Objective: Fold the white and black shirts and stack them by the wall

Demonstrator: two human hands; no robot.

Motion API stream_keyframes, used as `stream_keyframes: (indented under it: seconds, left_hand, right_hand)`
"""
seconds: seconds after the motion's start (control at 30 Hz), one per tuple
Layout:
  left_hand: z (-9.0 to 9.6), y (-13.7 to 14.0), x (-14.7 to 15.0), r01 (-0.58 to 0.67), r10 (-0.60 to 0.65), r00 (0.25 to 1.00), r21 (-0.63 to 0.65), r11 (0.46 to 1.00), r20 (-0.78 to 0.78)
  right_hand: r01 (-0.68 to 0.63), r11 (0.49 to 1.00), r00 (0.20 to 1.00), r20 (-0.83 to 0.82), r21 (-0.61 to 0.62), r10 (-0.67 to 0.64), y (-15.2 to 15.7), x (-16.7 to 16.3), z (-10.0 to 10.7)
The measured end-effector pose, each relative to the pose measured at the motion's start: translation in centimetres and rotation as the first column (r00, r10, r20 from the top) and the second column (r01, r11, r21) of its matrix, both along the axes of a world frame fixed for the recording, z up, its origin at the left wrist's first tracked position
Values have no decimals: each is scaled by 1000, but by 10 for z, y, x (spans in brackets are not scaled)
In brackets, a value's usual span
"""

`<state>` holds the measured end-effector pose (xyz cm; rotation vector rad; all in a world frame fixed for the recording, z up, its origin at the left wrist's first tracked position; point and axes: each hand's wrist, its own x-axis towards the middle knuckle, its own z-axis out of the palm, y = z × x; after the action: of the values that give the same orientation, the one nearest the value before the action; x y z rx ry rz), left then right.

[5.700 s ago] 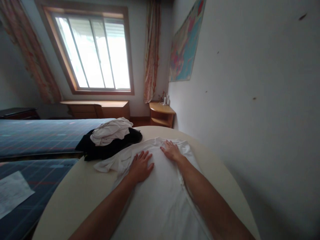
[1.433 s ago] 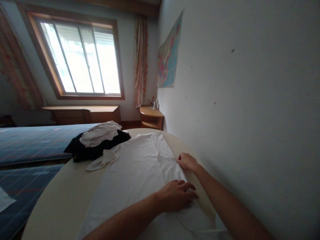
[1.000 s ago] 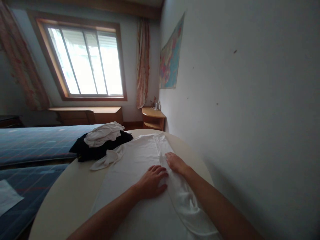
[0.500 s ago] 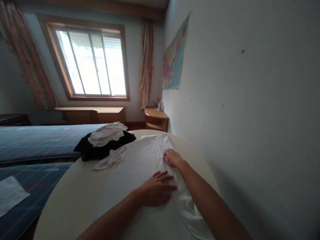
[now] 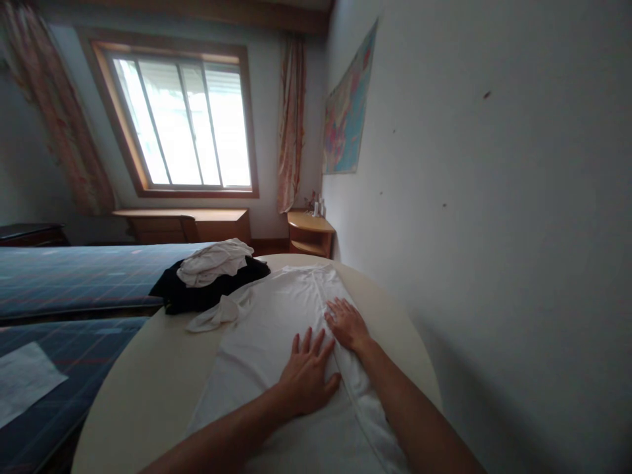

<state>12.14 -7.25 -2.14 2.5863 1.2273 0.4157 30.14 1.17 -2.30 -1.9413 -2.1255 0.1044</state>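
A white shirt (image 5: 261, 342) lies spread on a round cream table (image 5: 133, 388), its right side folded over toward the middle. One sleeve (image 5: 214, 315) sticks out to the left at the far end. My left hand (image 5: 309, 372) rests flat on the shirt with its fingers spread, left of the folded edge. Farther up, my right hand (image 5: 347, 322) lies on the folded strip, its fingers stretched out and slightly apart. Neither hand grips the cloth. My right forearm hides part of the shirt's right edge.
Black clothing (image 5: 197, 296) with a crumpled white garment (image 5: 217, 262) on top sits at the table's far left edge. Beds with blue plaid mattresses (image 5: 89, 276) stand on the left. A bare wall (image 5: 494, 276) rises close to the right, and a corner shelf (image 5: 311, 224) stands behind the table.
My left hand has turned, its fingers now pointing away from me. My right hand has opened from a curled grip at the shirt's fold and lies flatter. The folded strip looks smoother.
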Motion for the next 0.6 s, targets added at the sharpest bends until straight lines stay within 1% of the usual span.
stream_keyframes:
  seconds: [0.13,0.2,0.27,0.33,0.4,0.43,0.47,0.53,0.6]
  left_hand:
    - [-9,-24,13,7,-7,999,-9,1000,35]
    - [-12,-37,19,20,-18,999,-37,999,50]
    - [-11,-46,23,55,-49,997,-97,994,63]
    - [-6,-50,21,102,-90,993,-177,979,74]
    - [3,-45,11,113,-96,992,-215,970,84]
    - [7,-39,3,98,-83,993,-206,974,84]
    - [11,-31,-6,51,-38,996,-166,985,81]
    - [16,-10,-29,-61,63,998,-68,996,25]
    - [15,11,-53,-182,182,982,5,983,-42]
  right_hand:
    - [-7,1000,1000,22,9,7,-22,10,-1]
    - [-4,1000,999,37,7,4,-34,16,-3]
    - [3,1000,998,55,0,-3,-45,24,-4]
    - [7,1000,997,77,0,-7,-54,31,-6]
    - [7,1000,995,104,6,-8,-62,36,-7]
    - [11,1000,993,120,12,-12,-64,37,-7]
    - [13,1000,991,135,17,-15,-66,38,-7]
    - [22,999,987,159,30,-26,-67,37,-4]
    - [46,998,985,163,35,-51,-64,32,3]
